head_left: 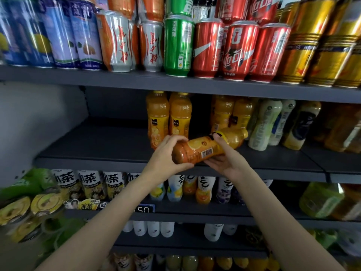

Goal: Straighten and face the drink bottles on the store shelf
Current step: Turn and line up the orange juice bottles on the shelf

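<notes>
The dark grey metal shelf (101, 147) lies just beneath both grips; the orange plastic juice bottle (205, 149) lies on its side, base in the left hand (166, 157), cap pointing away right beyond the right hand (226, 159), both closed around it

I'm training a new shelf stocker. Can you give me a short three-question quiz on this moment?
1. True or false: the orange juice bottle in the hands is upright.
2. Which hand grips its base: A left hand, B right hand?
3. What colour is the single can between the silver and red cans?

Key: 1 false, it lies on its side, barcode showing; 2 A; 3 green.
</notes>
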Available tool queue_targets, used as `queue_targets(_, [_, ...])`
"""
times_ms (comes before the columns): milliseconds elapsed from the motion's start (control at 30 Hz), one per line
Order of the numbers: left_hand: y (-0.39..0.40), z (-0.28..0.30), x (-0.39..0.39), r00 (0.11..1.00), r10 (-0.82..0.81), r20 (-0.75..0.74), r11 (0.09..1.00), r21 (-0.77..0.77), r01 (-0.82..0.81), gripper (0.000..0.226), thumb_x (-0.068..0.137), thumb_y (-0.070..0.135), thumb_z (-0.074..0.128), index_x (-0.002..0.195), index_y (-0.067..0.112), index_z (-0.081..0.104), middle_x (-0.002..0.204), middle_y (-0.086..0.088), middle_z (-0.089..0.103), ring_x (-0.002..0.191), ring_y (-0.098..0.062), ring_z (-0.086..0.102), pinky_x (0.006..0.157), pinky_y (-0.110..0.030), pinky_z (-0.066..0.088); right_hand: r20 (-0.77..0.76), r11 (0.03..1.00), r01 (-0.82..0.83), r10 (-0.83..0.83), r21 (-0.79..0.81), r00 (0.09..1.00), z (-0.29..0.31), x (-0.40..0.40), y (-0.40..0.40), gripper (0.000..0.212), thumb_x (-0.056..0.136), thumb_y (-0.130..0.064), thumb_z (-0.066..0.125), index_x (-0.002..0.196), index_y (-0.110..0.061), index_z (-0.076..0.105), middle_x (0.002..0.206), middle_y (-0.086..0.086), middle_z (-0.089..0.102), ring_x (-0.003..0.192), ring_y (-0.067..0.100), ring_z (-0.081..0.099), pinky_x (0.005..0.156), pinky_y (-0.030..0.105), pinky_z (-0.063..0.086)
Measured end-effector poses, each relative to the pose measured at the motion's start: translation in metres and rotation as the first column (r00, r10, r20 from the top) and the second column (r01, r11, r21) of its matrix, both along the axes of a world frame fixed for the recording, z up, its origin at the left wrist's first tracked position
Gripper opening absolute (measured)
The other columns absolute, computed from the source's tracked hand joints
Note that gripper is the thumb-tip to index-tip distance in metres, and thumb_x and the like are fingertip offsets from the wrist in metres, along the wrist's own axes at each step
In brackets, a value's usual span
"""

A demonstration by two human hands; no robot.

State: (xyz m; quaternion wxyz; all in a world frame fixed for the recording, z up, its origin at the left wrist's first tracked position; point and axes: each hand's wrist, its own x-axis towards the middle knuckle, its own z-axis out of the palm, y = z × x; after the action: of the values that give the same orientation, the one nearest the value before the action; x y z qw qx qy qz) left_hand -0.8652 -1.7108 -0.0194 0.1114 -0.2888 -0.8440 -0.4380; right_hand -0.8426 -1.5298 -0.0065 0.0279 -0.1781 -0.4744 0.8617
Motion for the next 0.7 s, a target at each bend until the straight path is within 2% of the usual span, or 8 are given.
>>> queue_targets(67, [-0.004,0.0,-0.002,0.974,-0.022,0.223,0.999,0.041,0.013,0.067,0.072,0.033,0.077,0.129,0.024,0.043,0.125,0.006,0.046,0.112,-0.009,0.046,0.09,-0.023,0.039,-0.04,1.0,0.004,-0.004,-0.002,0.999,0.0,0.003,0.001,0.048,0.08,-0.02,0.073,0.119,-0.008,0.047,0.108,0.019,0.061,0.094,0.029,0.063,0.077,0.042,0.054])
queue_targets(167, [-0.011,0.002,-0.004,0.717,-0.286,0.636,0.936,0.346,0.065,0.062,0.073,0.041,0.065,0.127,0.015,0.049,0.12,-0.003,0.062,0.108,-0.015,0.061,0.093,-0.028,0.049,-0.119,0.998,-0.016,0.023,0.056,0.993,0.006,0.006,0.007,0.034,0.082,-0.017,0.07,0.109,-0.009,0.051,0.111,0.016,0.062,0.099,0.027,0.063,0.078,0.039,0.054])
queue_targets(233, [-0.014,0.002,-0.005,0.618,-0.413,0.669,0.874,0.483,0.061,0.047,0.077,0.034,0.062,0.118,0.012,0.055,0.111,-0.007,0.067,0.103,-0.018,0.065,0.092,-0.029,0.052,-0.168,0.995,-0.032,0.048,0.096,0.985,0.012,0.009,0.01,0.028,0.083,-0.016,0.068,0.106,-0.011,0.052,0.11,0.013,0.065,0.099,0.025,0.065,0.079,0.037,0.055])
queue_targets(300, [-0.011,0.004,-0.005,0.641,-0.425,0.639,0.864,0.497,0.079,0.041,0.078,0.026,0.065,0.115,0.012,0.055,0.115,-0.007,0.065,0.105,-0.016,0.064,0.092,-0.026,0.051,-0.206,0.989,-0.04,0.068,0.14,0.976,0.017,0.01,0.014,0.031,0.084,-0.017,0.066,0.111,-0.011,0.052,0.113,0.013,0.065,0.101,0.024,0.065,0.079,0.036,0.055])
queue_targets(367, [-0.004,0.005,-0.005,0.785,-0.287,0.549,0.93,0.355,0.091,0.049,0.075,0.025,0.072,0.119,0.017,0.05,0.121,-0.004,0.059,0.106,-0.01,0.06,0.092,-0.023,0.049,-0.204,0.976,-0.035,0.08,0.215,0.976,0.023,0.01,0.016,0.041,0.087,-0.025,0.065,0.121,-0.008,0.05,0.117,0.012,0.064,0.104,0.023,0.064,0.08,0.036,0.055])
queue_targets(467, [0.008,0.008,-0.004,0.985,-0.042,0.168,0.983,0.186,0.01,0.058,0.072,0.016,0.079,0.119,0.023,0.045,0.118,0.002,0.051,0.106,-0.006,0.051,0.089,-0.018,0.044,-0.114,0.945,-0.056,0.098,0.322,0.989,0.025,0.012,0.014,0.057,0.083,-0.039,0.067,0.126,-0.008,0.046,0.119,0.015,0.06,0.102,0.028,0.064,0.082,0.039,0.057])
queue_targets(600, [0.014,0.018,0.003,0.938,0.034,-0.345,0.999,-0.028,-0.046,0.06,0.071,0.015,0.079,0.122,0.019,0.048,0.121,0.001,0.043,0.115,-0.012,0.039,0.098,-0.027,0.033,-0.116,0.996,-0.07,0.076,0.05,0.99,0.018,0.016,0.01,0.032,0.084,-0.026,0.068,0.107,-0.013,0.051,0.114,0.017,0.058,0.099,0.03,0.061,0.081,0.038,0.055])
queue_targets(700, [0.013,0.02,0.004,0.914,-0.004,-0.405,0.996,-0.081,-0.032,0.06,0.073,0.018,0.078,0.124,0.019,0.046,0.121,0.006,0.039,0.115,-0.011,0.037,0.099,-0.027,0.033,-0.118,0.998,-0.051,0.048,-0.021,0.992,0.016,0.017,0.009,0.024,0.084,-0.021,0.068,0.1,-0.016,0.051,0.111,0.016,0.058,0.099,0.029,0.059,0.078,0.035,0.053])
